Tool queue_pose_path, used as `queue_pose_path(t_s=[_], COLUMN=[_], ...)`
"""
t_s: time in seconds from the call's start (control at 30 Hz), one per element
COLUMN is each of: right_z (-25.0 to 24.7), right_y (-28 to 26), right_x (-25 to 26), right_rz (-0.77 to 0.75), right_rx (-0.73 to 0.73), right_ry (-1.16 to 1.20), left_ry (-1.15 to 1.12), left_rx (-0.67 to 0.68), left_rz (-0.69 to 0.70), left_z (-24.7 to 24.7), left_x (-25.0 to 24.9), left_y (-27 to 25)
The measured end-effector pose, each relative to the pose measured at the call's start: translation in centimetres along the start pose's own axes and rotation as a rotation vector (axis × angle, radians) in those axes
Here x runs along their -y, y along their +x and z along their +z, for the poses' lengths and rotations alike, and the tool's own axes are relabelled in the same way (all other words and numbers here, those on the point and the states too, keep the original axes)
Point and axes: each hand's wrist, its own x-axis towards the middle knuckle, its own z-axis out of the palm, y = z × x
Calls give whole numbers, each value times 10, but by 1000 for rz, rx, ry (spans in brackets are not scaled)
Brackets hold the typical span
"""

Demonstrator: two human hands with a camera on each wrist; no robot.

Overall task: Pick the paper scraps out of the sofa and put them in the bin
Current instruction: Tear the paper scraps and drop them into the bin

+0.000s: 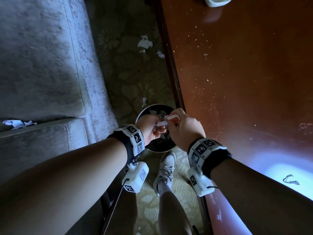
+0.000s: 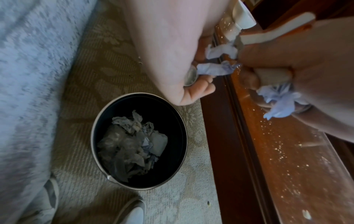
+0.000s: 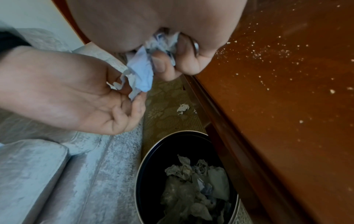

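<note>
Both hands hover over the round black bin, which holds several crumpled papers. My left hand pinches one end of a pale crumpled paper scrap. My right hand grips the other end inside its curled fingers, together with a wad of paper and a white-and-orange object. The hands nearly touch. Another scrap lies in the gap between the cushions of the grey sofa.
A glossy brown table dotted with crumbs runs along the right, tight against the bin. Loose scraps lie on the patterned carpet between sofa and table. My shoe stands just below the bin.
</note>
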Motion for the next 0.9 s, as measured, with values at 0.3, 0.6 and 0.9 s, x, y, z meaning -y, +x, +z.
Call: queue_pose_path(t_s=[0.3, 0.6, 0.9], right_z=[9, 18, 18], right_y=[1, 5, 2], right_x=[5, 11, 11], right_rz=[58, 78, 58], right_rx=[40, 94, 164], right_ry=[-37, -103, -129], left_ry=[303, 597, 407], left_rx=[-143, -102, 245], left_rz=[74, 433, 201], left_z=[-20, -22, -15], left_x=[-2, 3, 0], left_y=[-4, -6, -18])
